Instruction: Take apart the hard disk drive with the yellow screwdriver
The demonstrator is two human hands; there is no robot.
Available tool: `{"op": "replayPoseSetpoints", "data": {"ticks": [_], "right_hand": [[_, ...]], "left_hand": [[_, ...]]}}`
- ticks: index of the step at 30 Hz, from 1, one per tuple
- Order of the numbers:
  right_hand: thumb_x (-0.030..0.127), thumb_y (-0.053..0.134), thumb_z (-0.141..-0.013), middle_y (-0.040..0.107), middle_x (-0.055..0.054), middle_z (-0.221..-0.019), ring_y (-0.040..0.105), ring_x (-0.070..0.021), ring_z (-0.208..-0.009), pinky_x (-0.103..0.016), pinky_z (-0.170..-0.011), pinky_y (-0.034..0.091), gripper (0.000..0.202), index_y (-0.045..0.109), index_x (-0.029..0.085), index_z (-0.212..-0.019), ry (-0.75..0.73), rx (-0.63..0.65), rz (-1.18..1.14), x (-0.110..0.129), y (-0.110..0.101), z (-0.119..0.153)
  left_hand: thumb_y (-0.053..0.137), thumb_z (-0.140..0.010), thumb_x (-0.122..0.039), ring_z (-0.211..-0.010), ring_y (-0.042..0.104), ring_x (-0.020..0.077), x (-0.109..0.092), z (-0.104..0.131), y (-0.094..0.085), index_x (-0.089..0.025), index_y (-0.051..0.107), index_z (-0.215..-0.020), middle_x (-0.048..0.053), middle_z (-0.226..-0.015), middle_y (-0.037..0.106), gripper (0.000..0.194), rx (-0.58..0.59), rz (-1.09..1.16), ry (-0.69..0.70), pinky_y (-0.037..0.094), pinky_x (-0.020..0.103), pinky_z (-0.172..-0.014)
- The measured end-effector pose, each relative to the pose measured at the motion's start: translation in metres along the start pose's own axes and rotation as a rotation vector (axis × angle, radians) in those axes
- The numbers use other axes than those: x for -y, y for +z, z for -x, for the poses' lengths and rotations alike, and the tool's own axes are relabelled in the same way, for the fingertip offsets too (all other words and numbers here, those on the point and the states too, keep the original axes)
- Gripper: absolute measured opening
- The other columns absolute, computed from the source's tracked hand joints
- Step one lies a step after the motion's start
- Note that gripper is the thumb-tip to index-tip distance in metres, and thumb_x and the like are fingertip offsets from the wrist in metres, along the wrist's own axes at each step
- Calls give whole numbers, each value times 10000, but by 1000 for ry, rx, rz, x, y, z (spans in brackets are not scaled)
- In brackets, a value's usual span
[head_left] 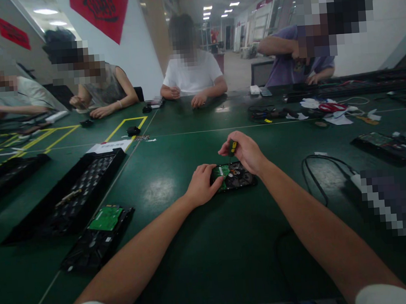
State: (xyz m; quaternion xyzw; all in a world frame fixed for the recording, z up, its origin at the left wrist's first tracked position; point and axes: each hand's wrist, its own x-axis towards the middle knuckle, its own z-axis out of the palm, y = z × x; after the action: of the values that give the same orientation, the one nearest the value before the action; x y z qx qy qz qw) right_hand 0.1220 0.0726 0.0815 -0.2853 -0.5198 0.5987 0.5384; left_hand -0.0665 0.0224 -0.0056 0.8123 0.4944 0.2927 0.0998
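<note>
A flat black electronic device [241, 180] with a green circuit board lies on the table in front of me. My left hand [202, 185] grips its left end, the thumb on the near side and the fingers over the far edge. Above the device, my right hand [246, 152] is closed around a yellow-and-black screwdriver [233, 147]. Its shaft points down toward the board; whether the tip touches a screw is too small to tell. To the left, near my left forearm, rests a similar black unit [94, 243] with its own green board.
A long black tray [37, 217] stands at left, holding small parts. Cables [314, 172] and another open black unit [385, 148] lie at right. Wires and paper scraps [339, 114] are at the far right. Several people sit across the green table [182, 246].
</note>
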Motion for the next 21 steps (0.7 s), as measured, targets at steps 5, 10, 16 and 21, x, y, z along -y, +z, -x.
{"op": "replayPoseSetpoints", "data": {"ticks": [5, 10, 16, 21], "right_hand": [[471, 527, -901, 562, -3, -642, 573, -169, -643, -321, -701, 520, 316, 679, 221, -780, 8, 21, 50, 2, -1, 0], [511, 525, -894, 591, -21, -702, 578, -177, -692, -325, -713, 523, 352, 692, 219, -791, 3, -9, 34, 1, -3, 0], [438, 621, -863, 639, -13, -769, 607, -161, -738, -292, -714, 504, 237, 716, 223, -829, -43, -87, 84, -3, -7, -4], [414, 635, -839, 666, -19, -804, 662, -184, -794, -334, -795, 537, 203, 654, 223, -774, -58, -64, 16, -1, -3, -1]], "left_hand": [[583, -968, -443, -1231, 571, 303, 1, 0, 0, -185, 563, -1355, 139, -1254, 644, 466, 2, 7, 4, 474, 492, -1080], [578, -971, -453, -1230, 569, 301, 1, 0, 1, -168, 563, -1360, 148, -1257, 642, 483, 1, 2, 4, 472, 485, -1083], [570, -975, -457, -1234, 562, 302, 1, 0, 1, -163, 558, -1374, 153, -1270, 632, 496, 12, 2, -4, 467, 488, -1088], [579, -972, -447, -1234, 564, 302, 1, 1, 1, -171, 556, -1374, 149, -1266, 636, 489, 7, 7, -1, 466, 490, -1091]]}}
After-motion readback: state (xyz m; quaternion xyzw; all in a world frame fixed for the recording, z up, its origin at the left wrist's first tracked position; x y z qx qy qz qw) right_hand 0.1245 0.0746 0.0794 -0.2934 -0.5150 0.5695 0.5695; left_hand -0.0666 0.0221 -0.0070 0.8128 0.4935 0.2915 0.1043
